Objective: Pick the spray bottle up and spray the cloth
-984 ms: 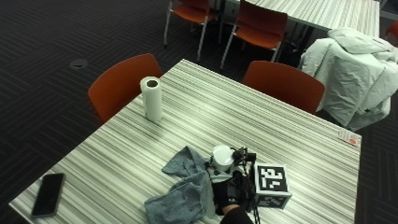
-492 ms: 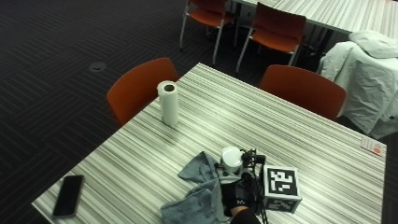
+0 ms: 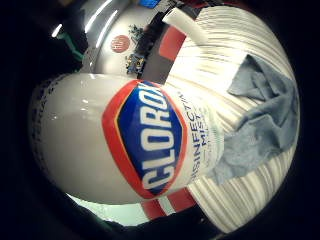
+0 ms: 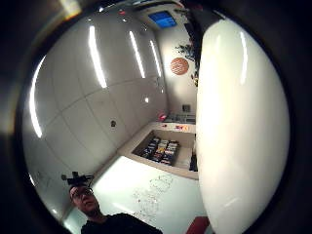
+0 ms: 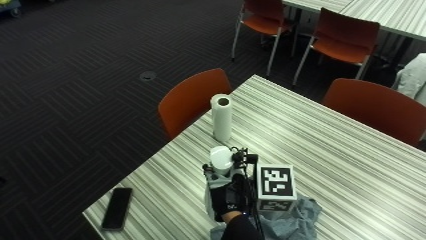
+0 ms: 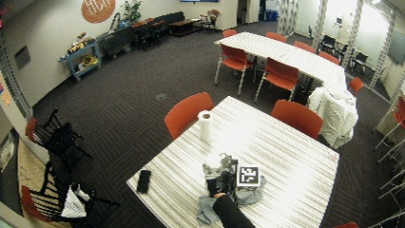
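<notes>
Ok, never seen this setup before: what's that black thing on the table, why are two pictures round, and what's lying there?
No machine here: it is a person's gloved right hand. The two round pictures come from cameras on its palm; the other two look down from outside. The hand grips a white spray bottle, whose label fills one palm view. A blue-grey cloth lies crumpled on the striped table beside it. Also there: an upright paper towel roll and a dark phone near the edge.

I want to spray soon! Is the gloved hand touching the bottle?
Touching. The outside view shows the gloved hand wrapped around the white spray bottle.
</notes>
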The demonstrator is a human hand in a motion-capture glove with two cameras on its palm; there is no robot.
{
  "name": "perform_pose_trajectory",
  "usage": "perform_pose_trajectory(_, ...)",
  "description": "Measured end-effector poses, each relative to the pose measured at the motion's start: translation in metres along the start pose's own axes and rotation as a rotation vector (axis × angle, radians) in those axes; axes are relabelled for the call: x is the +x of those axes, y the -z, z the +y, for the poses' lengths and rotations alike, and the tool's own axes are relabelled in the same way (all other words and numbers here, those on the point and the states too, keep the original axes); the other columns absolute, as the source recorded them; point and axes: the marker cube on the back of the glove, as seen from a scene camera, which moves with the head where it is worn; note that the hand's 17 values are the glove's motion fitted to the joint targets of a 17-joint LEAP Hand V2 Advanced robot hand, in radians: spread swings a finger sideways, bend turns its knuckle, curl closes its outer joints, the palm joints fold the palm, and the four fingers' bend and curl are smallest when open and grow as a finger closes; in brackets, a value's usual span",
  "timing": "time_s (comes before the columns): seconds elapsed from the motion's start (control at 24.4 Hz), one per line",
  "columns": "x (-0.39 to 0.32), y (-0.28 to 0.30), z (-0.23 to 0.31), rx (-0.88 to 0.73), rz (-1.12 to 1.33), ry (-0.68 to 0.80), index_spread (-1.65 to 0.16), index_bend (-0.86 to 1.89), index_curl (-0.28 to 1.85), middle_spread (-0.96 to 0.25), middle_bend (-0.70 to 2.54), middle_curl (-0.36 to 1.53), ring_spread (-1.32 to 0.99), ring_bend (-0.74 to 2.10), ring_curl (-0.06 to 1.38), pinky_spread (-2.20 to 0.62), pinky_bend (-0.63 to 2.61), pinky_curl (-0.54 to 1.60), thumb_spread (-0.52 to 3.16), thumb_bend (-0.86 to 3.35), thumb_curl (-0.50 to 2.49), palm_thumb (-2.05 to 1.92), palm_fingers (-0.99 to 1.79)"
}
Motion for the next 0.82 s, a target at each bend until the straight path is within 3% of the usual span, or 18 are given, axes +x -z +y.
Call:
perform_pose_trajectory(0.33, 0.008, -0.014, -0.01, -0.041, 0.048, 0.037, -0.16, 0.21, 0.64, 0.01, 0.37, 0.6, -0.05, 0.37, 0.54, 0.07, 0.14, 0.32, 0.44, -0.02, 0.77, 1.22, 0.87)
perform_pose_trajectory(0.82, 0.104, -0.017, 0.048, -0.07, 0.093, -0.088, -0.16, 0.23, 0.65, 0.01, 0.38, 0.61, -0.06, 0.37, 0.54, 0.06, 0.1, 0.29, 0.47, -0.01, 0.78, 1.24, 0.81)
